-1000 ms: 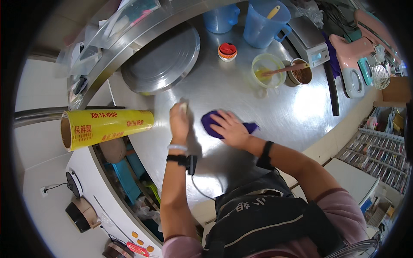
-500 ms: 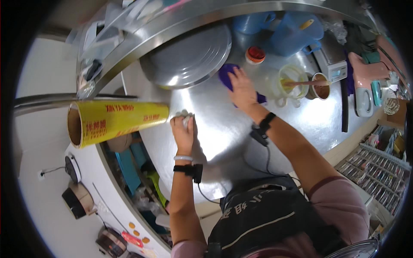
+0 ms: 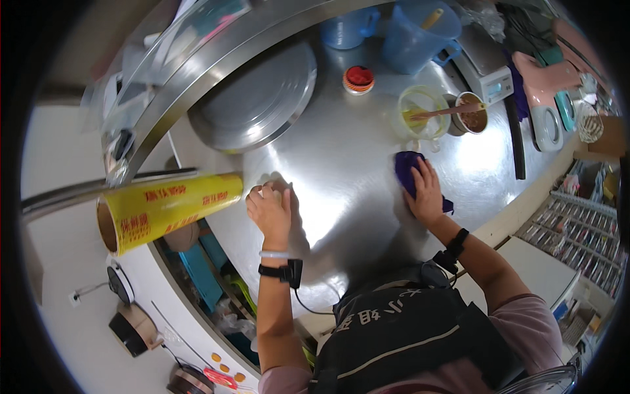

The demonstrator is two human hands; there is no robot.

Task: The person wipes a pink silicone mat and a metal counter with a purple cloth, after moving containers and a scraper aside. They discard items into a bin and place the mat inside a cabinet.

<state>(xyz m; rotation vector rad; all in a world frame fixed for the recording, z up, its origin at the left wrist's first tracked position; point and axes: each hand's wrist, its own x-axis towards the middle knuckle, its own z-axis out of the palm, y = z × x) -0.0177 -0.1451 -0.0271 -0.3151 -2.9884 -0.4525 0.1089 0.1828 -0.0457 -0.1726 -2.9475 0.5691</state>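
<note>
My right hand [image 3: 428,197] presses a bunched purple cloth [image 3: 407,168] against the shiny steel tabletop [image 3: 351,164], fingers laid over it. Part of the cloth sticks out past the thumb and beside the wrist. On the left, my left hand [image 3: 268,213] rests on the same steel surface with its fingers curled. Something small and pale shows at those fingertips, mostly hidden. Close beside that hand lies the end of a big yellow roll of cling film [image 3: 174,203]. Beyond the cloth stands a clear measuring cup [image 3: 420,98] with yellow residue and a pink-handled spatula [image 3: 453,110] across it.
A large round metal lid or tray [image 3: 256,98] lies at the far left under a steel shelf edge [image 3: 216,49]. Farther back are a stack of red paper cups [image 3: 358,79], blue jugs [image 3: 420,36], a tin of brown contents [image 3: 474,120], a scale [image 3: 492,82] and a pink mixer [image 3: 548,92].
My right hand has swept the purple cloth from the far middle toward the near right. My left hand stays beside the yellow roll. The view has shifted a little.
</note>
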